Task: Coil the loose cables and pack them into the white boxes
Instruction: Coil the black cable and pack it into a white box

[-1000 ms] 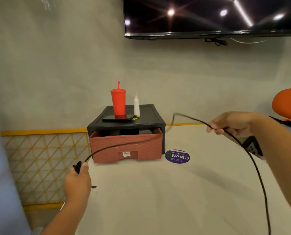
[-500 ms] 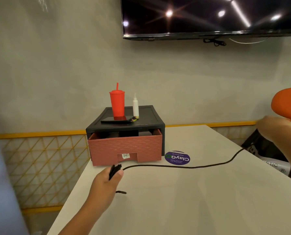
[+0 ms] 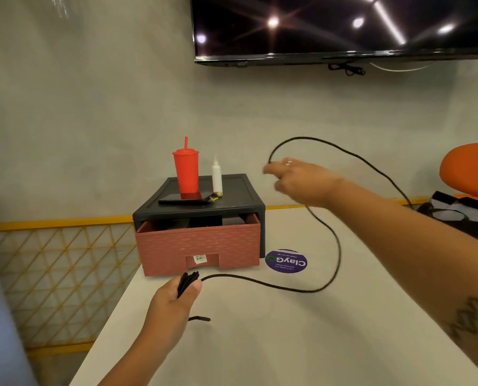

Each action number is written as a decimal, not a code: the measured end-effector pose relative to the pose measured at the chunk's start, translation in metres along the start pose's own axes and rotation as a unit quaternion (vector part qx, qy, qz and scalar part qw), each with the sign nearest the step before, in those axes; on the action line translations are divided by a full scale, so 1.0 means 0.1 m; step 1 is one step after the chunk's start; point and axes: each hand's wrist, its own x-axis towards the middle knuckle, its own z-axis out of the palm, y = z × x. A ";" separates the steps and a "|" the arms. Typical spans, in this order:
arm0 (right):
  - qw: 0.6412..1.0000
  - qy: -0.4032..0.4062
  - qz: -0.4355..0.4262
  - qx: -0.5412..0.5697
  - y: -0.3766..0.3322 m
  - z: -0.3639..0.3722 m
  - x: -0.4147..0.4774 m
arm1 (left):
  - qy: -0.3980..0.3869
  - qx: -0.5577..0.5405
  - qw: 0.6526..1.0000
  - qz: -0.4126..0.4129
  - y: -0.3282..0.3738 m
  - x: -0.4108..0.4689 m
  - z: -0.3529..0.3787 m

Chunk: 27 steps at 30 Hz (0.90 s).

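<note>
We are coiling the black cable [image 3: 310,291]; our left hand [image 3: 173,302] is clenching its gathered loops above the table's [image 3: 288,346] near left; our right hand [image 3: 296,179], blurred, is pinching lifted slack farther right; next, that slack is needing laying into the left fist.

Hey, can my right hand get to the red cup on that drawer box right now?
Probably yes. The right hand is in the air just right of the red cup, with only the white bottle between them, but it holds the black cable, which would drag along.
</note>
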 end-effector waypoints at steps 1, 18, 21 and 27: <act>1.000 0.018 -0.016 0.011 -0.13 -0.05 0.08 | -0.002 0.001 1.000 0.001 0.00 0.00 0.01; 0.504 0.084 0.177 0.841 -1.11 0.05 0.14 | -0.005 -0.052 0.998 0.026 0.52 0.09 0.26; 0.457 0.093 0.186 0.864 -1.11 0.04 0.11 | 0.017 0.005 0.998 0.060 0.59 0.14 0.35; 0.429 0.088 0.179 0.881 -1.17 0.03 -0.01 | 0.093 0.003 0.992 0.088 0.60 0.22 0.38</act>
